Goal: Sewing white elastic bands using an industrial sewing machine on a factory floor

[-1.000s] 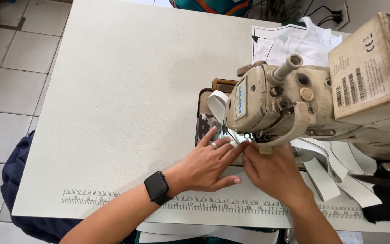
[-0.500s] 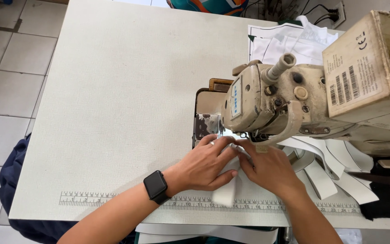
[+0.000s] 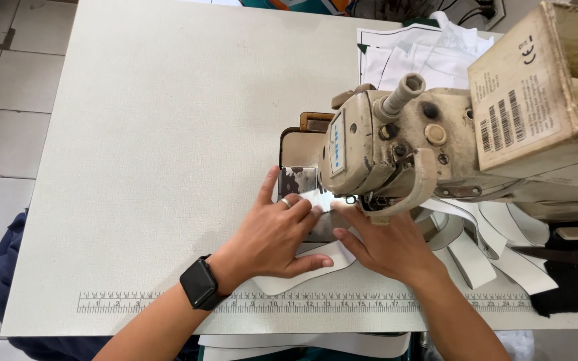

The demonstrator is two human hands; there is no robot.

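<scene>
A beige industrial sewing machine (image 3: 396,150) stands on a pale table (image 3: 168,134). Under its head lies a white fabric strip (image 3: 309,264) that curves back toward the table's front edge. My left hand (image 3: 272,234), with a ring and a black smartwatch (image 3: 200,283) at the wrist, presses flat on the strip just left of the needle area. My right hand (image 3: 386,247) presses flat on the fabric right below the machine head. The needle itself is hidden by the head.
Several white cut fabric strips (image 3: 496,247) pile up right of the machine. White fabric pieces (image 3: 423,57) lie at the back. A wooden box (image 3: 543,87) sits on the machine. A printed ruler (image 3: 302,302) runs along the table's front edge. Tiled floor (image 3: 1,100) at left.
Both hands have stayed flat at the needle area while the white strip has come further out toward the front edge; my left fingers have spread a little flatter.
</scene>
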